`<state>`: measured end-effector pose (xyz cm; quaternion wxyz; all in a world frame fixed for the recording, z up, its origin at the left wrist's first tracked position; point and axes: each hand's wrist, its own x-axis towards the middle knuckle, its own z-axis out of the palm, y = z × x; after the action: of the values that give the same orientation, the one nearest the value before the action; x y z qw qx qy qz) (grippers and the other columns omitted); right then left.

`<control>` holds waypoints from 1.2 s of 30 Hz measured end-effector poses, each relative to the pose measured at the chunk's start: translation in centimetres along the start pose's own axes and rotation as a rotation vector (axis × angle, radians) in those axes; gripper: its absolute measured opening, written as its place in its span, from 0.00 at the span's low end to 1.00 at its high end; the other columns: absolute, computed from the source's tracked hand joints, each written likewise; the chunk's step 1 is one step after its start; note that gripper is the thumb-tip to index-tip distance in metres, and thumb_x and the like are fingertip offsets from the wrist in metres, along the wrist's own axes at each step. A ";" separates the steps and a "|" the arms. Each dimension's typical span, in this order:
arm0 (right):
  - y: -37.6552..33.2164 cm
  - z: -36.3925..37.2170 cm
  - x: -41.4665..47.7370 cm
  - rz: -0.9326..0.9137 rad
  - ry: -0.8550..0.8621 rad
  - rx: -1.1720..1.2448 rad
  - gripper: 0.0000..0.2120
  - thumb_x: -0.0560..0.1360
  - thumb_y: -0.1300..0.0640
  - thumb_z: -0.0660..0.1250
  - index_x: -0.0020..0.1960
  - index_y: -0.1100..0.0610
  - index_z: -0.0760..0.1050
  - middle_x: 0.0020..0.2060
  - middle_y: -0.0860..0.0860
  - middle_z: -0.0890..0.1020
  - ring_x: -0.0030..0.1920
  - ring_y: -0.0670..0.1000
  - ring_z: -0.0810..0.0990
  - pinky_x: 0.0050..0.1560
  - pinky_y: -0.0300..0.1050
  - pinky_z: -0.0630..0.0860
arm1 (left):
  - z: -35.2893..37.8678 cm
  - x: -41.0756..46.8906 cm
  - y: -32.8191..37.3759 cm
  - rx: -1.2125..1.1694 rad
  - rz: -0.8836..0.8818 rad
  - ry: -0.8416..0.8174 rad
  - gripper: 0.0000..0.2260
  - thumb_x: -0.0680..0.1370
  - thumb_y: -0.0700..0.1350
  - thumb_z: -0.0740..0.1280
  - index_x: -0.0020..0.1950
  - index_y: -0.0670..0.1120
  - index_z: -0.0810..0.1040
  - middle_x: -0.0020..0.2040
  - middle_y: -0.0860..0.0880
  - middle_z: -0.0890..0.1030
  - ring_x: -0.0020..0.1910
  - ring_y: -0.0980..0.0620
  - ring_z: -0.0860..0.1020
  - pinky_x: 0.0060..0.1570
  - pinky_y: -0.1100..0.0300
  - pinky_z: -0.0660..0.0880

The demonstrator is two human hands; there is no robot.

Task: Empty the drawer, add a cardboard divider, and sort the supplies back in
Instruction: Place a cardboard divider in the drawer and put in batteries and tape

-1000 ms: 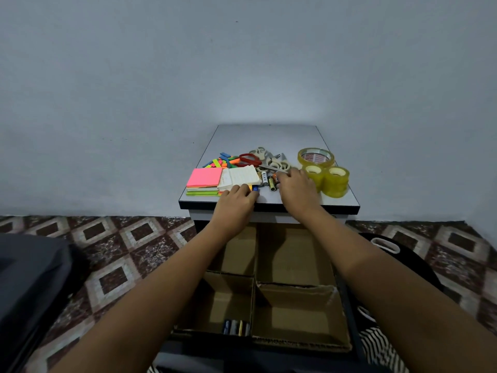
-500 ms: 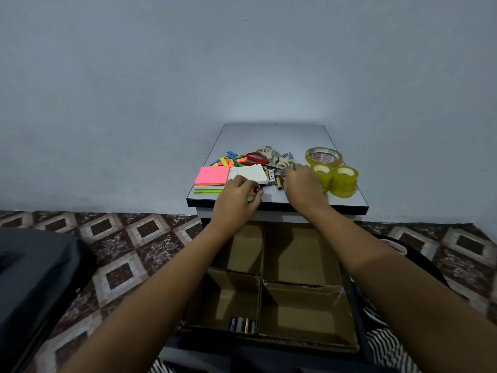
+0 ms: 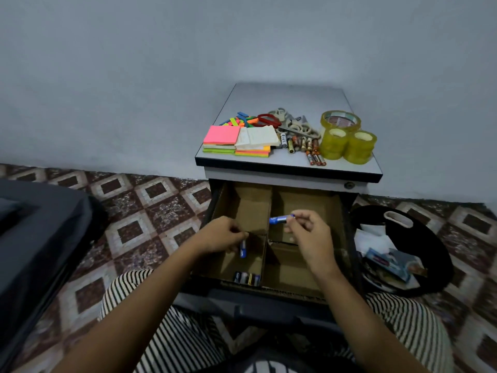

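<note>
1. Currently left hand (image 3: 223,236) pinches a small blue cylindrical battery (image 3: 243,250), nose down over the near-left cell of the brown cardboard divider (image 3: 266,254). Probably headed for the row of batteries (image 3: 247,278) at that cell's front.
2. Meanwhile right hand (image 3: 309,235) pinches a second blue battery (image 3: 281,219), held level above the divider's cross. Likely queued for the same cell.
3. Divider sits in the open dark metal drawer (image 3: 269,297).
4. On the grey cabinet top (image 3: 290,98): orange-brown batteries (image 3: 304,146), neon sticky-note pads (image 3: 222,135), scissors (image 3: 285,121), yellow tape rolls (image 3: 347,142). Sorting looks early.
5. Battery labels too small to read.

Matt brown cardboard divider (image 3: 265,246), glossy yellow tape rolls (image 3: 347,142), paper sticky notes (image 3: 222,135), smooth tabletop (image 3: 290,98).
</note>
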<state>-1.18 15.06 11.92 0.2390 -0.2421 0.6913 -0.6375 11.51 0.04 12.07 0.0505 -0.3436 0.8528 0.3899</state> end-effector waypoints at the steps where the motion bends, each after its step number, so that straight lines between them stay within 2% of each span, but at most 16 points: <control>1: 0.8 0.2 -0.7 0.025 -0.004 -0.004 0.07 0.76 0.61 0.65 0.46 0.49 0.73 0.43 0.50 0.81 0.41 0.46 0.80 0.37 0.35 0.75 | 0.6 0.1 -0.5 0.037 -0.024 -0.012 0.10 0.79 0.48 0.63 0.52 0.44 0.79 0.44 0.47 0.82 0.40 0.53 0.81 0.48 0.57 0.79; 4: 2.6 0.7 -2.2 0.105 -0.011 0.027 0.07 0.76 0.62 0.65 0.45 0.50 0.74 0.43 0.51 0.81 0.38 0.44 0.80 0.34 0.32 0.74 | 2.1 0.6 -1.6 0.120 -0.091 -0.050 0.11 0.79 0.48 0.63 0.53 0.42 0.80 0.43 0.46 0.82 0.41 0.52 0.81 0.44 0.59 0.76; 6: 3.1 0.9 -2.7 0.123 -0.031 0.029 0.07 0.76 0.62 0.65 0.45 0.50 0.74 0.43 0.51 0.81 0.38 0.43 0.80 0.34 0.31 0.73 | 2.9 1.0 -2.2 0.192 -0.131 -0.053 0.13 0.79 0.46 0.62 0.52 0.38 0.80 0.45 0.44 0.82 0.46 0.48 0.80 0.44 0.60 0.72; 9: 3.3 0.8 -3.1 0.102 -0.055 0.012 0.07 0.76 0.62 0.65 0.46 0.49 0.74 0.43 0.50 0.81 0.37 0.42 0.80 0.35 0.31 0.74 | 4.3 1.4 -3.4 0.242 -0.165 -0.064 0.15 0.78 0.45 0.62 0.61 0.38 0.76 0.58 0.40 0.79 0.57 0.44 0.77 0.54 0.57 0.72; 11: 3.2 0.8 -3.2 0.096 -0.070 -0.002 0.08 0.76 0.62 0.66 0.46 0.49 0.74 0.44 0.50 0.81 0.38 0.42 0.80 0.36 0.31 0.74 | 4.5 1.5 -3.7 0.249 -0.172 -0.089 0.17 0.78 0.45 0.63 0.66 0.40 0.72 0.62 0.40 0.77 0.61 0.44 0.75 0.60 0.56 0.71; 17: 3.5 0.7 -3.0 0.072 -0.081 -0.057 0.09 0.76 0.62 0.66 0.45 0.48 0.74 0.44 0.50 0.81 0.39 0.42 0.81 0.37 0.33 0.74 | 4.7 1.5 -3.8 0.251 -0.188 -0.147 0.13 0.79 0.43 0.61 0.61 0.39 0.76 0.60 0.41 0.78 0.59 0.44 0.76 0.54 0.58 0.70; 21: 3.6 0.6 -3.0 0.075 -0.071 -0.062 0.09 0.75 0.62 0.66 0.45 0.47 0.73 0.44 0.50 0.81 0.39 0.44 0.81 0.39 0.35 0.74 | 4.9 1.5 -3.8 0.247 -0.175 -0.149 0.12 0.79 0.41 0.60 0.60 0.40 0.76 0.60 0.42 0.77 0.59 0.44 0.75 0.55 0.58 0.69; 26: 3.8 0.5 -2.9 0.082 -0.062 -0.060 0.08 0.76 0.61 0.66 0.45 0.47 0.73 0.43 0.49 0.80 0.39 0.44 0.81 0.40 0.37 0.74 | 5.1 1.7 -4.2 0.283 -0.201 -0.176 0.12 0.79 0.39 0.60 0.60 0.39 0.75 0.59 0.41 0.78 0.57 0.44 0.76 0.50 0.59 0.69; 28: 3.8 0.6 -2.9 0.083 -0.057 -0.059 0.08 0.76 0.61 0.66 0.45 0.48 0.73 0.43 0.49 0.80 0.39 0.44 0.81 0.40 0.37 0.74 | 5.2 1.8 -4.2 0.303 -0.205 -0.171 0.12 0.79 0.40 0.60 0.61 0.40 0.75 0.59 0.41 0.77 0.57 0.44 0.76 0.50 0.59 0.70; 33: 3.9 0.5 -2.9 0.089 -0.056 -0.043 0.09 0.75 0.61 0.66 0.45 0.48 0.74 0.45 0.51 0.81 0.39 0.44 0.81 0.40 0.36 0.74 | 5.3 1.5 -4.0 0.313 -0.164 -0.141 0.14 0.79 0.41 0.60 0.64 0.42 0.74 0.61 0.42 0.76 0.59 0.45 0.75 0.57 0.57 0.70; 36: 3.7 0.5 -2.9 0.089 -0.061 -0.043 0.09 0.75 0.61 0.66 0.45 0.47 0.74 0.45 0.50 0.81 0.39 0.44 0.81 0.41 0.37 0.75 | 5.2 1.4 -4.1 0.286 -0.101 -0.080 0.13 0.79 0.42 0.59 0.62 0.42 0.75 0.59 0.42 0.78 0.54 0.46 0.77 0.52 0.58 0.72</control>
<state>1.30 16.80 8.20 0.2827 -0.2353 0.7075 -0.6034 12.08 1.00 5.38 0.1526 -0.3594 0.8787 0.2747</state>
